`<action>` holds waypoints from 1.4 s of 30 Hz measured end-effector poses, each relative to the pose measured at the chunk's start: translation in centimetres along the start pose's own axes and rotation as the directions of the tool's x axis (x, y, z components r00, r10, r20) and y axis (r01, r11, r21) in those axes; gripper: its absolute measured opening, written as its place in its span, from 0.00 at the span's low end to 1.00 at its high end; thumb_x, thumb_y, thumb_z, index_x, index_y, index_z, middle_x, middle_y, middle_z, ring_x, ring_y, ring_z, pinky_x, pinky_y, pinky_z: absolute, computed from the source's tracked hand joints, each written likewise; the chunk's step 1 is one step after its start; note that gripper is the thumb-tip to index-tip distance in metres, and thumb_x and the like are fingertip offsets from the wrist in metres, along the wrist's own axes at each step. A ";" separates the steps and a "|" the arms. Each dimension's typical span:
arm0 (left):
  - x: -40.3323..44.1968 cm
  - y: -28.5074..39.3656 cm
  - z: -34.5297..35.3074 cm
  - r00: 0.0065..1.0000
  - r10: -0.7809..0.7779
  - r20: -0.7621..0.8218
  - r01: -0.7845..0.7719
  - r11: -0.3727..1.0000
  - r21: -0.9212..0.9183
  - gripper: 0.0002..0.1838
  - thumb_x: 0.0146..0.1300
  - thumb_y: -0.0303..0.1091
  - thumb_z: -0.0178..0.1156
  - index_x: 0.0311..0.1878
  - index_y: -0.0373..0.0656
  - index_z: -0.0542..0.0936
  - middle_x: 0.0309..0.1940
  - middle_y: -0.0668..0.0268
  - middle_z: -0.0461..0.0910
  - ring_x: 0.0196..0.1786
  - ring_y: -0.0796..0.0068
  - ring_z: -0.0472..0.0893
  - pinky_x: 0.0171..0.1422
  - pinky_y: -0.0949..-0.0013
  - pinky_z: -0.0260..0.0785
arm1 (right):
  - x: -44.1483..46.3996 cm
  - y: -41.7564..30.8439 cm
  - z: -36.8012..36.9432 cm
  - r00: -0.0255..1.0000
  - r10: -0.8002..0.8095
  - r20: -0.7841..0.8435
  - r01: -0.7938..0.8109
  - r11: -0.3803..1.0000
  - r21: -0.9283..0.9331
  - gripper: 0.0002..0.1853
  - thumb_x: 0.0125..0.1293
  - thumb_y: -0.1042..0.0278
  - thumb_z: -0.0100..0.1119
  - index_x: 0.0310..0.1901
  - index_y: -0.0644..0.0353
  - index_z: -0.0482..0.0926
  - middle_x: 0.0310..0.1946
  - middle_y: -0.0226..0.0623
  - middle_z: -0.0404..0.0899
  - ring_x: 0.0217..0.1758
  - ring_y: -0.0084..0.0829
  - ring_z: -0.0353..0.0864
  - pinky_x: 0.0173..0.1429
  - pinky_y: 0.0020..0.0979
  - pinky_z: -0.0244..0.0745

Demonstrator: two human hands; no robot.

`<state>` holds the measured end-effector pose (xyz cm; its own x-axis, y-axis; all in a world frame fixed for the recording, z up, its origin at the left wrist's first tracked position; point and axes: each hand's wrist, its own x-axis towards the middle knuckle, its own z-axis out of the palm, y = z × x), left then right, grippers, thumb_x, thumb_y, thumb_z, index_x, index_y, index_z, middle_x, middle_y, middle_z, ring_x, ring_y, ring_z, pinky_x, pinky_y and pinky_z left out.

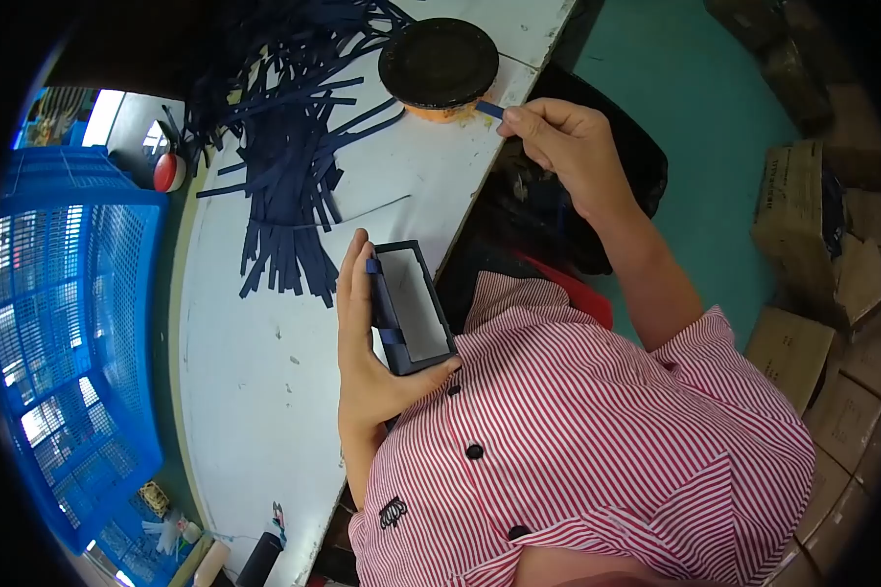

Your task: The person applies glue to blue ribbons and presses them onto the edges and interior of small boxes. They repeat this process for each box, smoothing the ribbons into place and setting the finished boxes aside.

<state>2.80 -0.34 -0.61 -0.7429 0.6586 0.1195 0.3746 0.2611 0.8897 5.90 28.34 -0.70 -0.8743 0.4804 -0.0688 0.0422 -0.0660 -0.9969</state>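
Note:
My left hand (367, 362) is wrapped round a small dark box (392, 323) with a pale inside, its open side facing up. Two blue ribbon pieces show on the box's left wall. Between the thumb and fingers of my right hand (568, 142) is a short blue ribbon strip (490, 110). The strip's far end is at the edge of an orange tub (442, 114) with a round black top (439, 63). Whether the strip touches the tub I cannot tell. Yellowish smears mark the table beside the tub.
Many dark blue ribbon strips (289, 186) lie in a heap on the white table (250, 391). A blue plastic basket (127, 323) stands at the left. Dark thread spool (260, 560) and small snips (279, 519) are near the bottom. Cardboard boxes (788, 201) sit on the floor at the right.

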 end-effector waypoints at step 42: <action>2.0 -1.5 0.6 0.993 -0.024 -0.116 0.057 0.955 0.290 0.65 0.28 0.44 0.80 0.76 0.47 0.59 0.76 0.53 0.55 0.77 0.48 0.59 0.75 0.50 0.59 | 3.6 1.7 1.9 0.987 -0.094 -0.132 0.047 0.945 -0.325 0.13 0.64 0.66 0.64 0.30 0.70 0.84 0.16 0.28 0.75 0.21 0.15 0.68 0.26 0.24 0.62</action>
<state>1.04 1.01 -1.92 -0.8112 0.5657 0.1481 0.4762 0.4922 0.7287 1.89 28.36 -2.62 -0.8032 0.5954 0.0209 0.1560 0.2440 -0.9571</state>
